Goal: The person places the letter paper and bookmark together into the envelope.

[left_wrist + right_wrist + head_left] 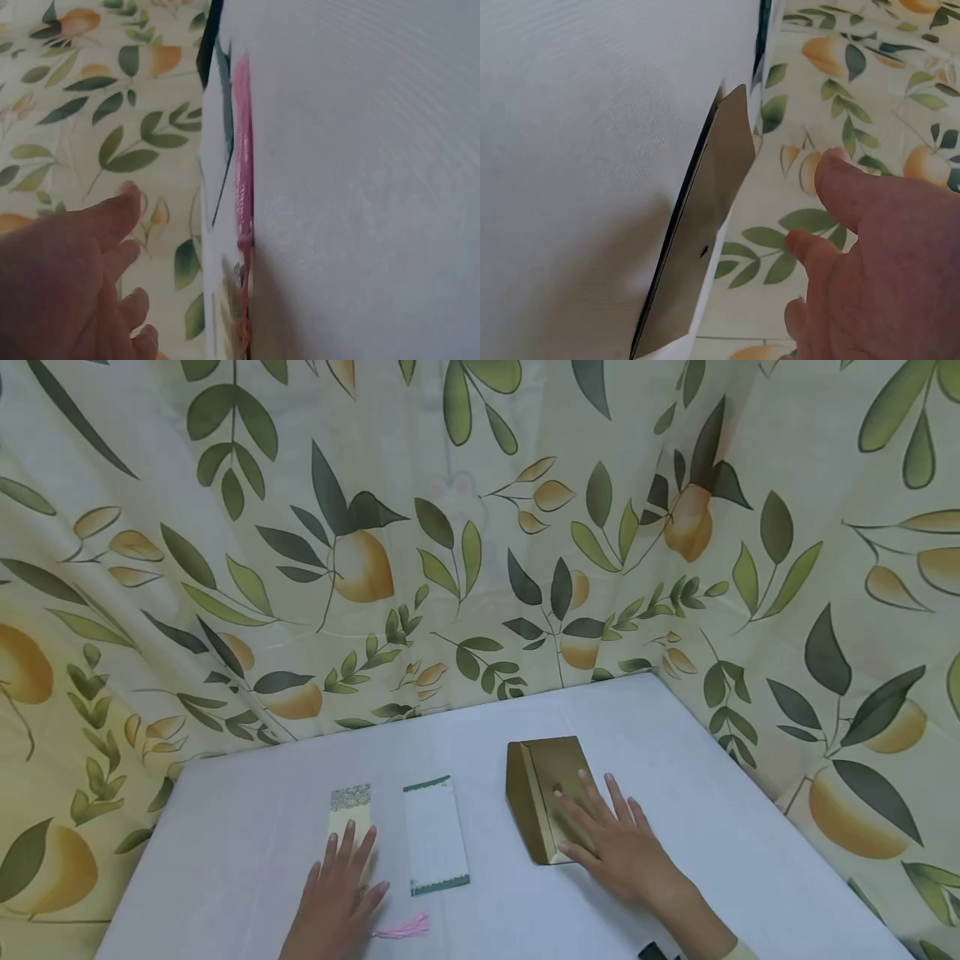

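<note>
My left hand [333, 893] is spread above a cream bookmark [351, 817] with a glittery silver top band, covering its lower part. A pink tassel [405, 927] lies to the right of that hand; the left wrist view shows the tassel [243, 150] on the table and the hand [67, 277] raised clear of it. Over a gold envelope [551, 768] with its flap opened to the left, my right hand [626, 856] is held with fingers spread. Seen from the right wrist, a gap separates the hand [892, 262] from the envelope [705, 232].
A white card [437, 839] with green top and bottom edges lies between the bookmark and the envelope. At the near edge a small black object [654, 952] is partly in view. Leaf-and-fruit patterned cloth [450, 568] hangs behind the white table [247, 827].
</note>
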`<act>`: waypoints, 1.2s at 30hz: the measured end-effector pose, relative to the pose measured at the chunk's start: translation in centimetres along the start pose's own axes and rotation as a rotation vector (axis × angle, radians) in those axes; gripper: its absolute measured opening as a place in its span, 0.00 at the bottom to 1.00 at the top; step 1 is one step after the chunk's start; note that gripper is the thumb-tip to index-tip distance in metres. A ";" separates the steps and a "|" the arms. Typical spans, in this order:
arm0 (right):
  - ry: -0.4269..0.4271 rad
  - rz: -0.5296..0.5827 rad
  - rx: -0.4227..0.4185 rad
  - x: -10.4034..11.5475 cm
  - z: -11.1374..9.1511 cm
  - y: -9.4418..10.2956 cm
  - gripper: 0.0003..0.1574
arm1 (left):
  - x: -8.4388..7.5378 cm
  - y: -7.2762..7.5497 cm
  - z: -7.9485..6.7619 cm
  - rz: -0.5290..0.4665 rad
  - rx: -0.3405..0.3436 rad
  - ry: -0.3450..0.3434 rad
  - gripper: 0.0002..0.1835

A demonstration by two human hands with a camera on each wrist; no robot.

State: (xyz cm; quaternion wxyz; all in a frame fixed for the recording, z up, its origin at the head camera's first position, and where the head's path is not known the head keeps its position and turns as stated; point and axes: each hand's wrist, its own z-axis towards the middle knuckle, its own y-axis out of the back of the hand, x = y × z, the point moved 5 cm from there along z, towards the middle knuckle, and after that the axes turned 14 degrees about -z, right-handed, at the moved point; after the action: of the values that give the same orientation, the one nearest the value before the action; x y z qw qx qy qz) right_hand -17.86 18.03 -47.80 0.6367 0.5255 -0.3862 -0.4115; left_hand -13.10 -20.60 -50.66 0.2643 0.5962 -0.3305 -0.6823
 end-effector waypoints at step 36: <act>0.045 -0.144 0.157 1.6 2.6 1.5 0.37 | -14.1 -11.8 8.0 -0.004 0.301 -0.424 0.35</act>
State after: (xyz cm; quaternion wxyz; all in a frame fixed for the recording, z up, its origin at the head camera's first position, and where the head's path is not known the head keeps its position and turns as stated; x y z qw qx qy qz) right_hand -19.52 15.80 -45.85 0.5710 0.6091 -0.3642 -0.4127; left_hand -18.48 -1.34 -50.11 0.0961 0.4733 -0.4749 -0.7357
